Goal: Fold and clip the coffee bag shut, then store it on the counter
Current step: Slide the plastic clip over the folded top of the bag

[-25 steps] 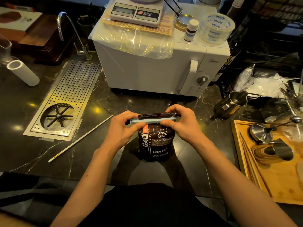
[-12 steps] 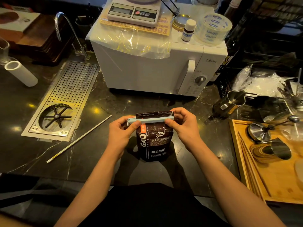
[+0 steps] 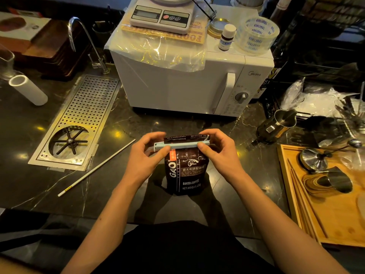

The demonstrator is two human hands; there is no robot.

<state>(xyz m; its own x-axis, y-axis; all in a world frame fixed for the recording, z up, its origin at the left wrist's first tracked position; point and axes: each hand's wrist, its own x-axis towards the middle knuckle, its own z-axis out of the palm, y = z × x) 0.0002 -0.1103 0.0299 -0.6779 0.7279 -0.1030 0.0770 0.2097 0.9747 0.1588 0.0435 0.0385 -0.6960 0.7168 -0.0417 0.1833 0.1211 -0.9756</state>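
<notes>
Little had shifted since half a second earlier: both hands stayed at the clip's ends, the left thumb having crept slightly inward. The dark brown foil coffee bag (image 3: 184, 173) stood upright on the black marble counter (image 3: 29, 186), in front of the white microwave (image 3: 177, 88). A pale blue plastic bar clip (image 3: 181, 144) lay across its folded top. The left hand (image 3: 144, 161) pinched the clip's left end, and the right hand (image 3: 219, 153) pinched its right end.
</notes>
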